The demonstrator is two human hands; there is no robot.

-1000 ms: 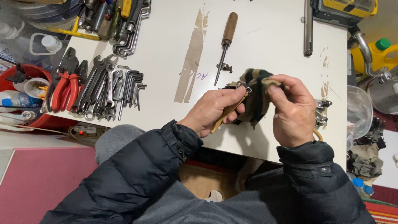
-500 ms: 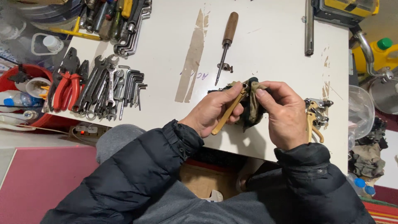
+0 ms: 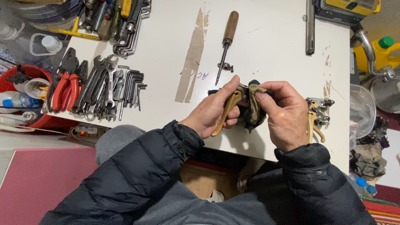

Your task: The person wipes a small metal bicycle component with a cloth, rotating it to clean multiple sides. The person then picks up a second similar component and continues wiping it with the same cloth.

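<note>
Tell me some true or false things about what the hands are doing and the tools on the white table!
1. The left hand holds a gold-coloured lever. True.
2. The right hand presses a dark rag against the lever. True.
3. The wooden-handled screwdriver is in the right hand. False: it lies on the table, beyond the hands.
4. The red-handled pliers lie to the right of the hands. False: they lie at the left edge, beside the wrenches.
5. A second gold lever part lies on the table next to the right hand. True.
</note>
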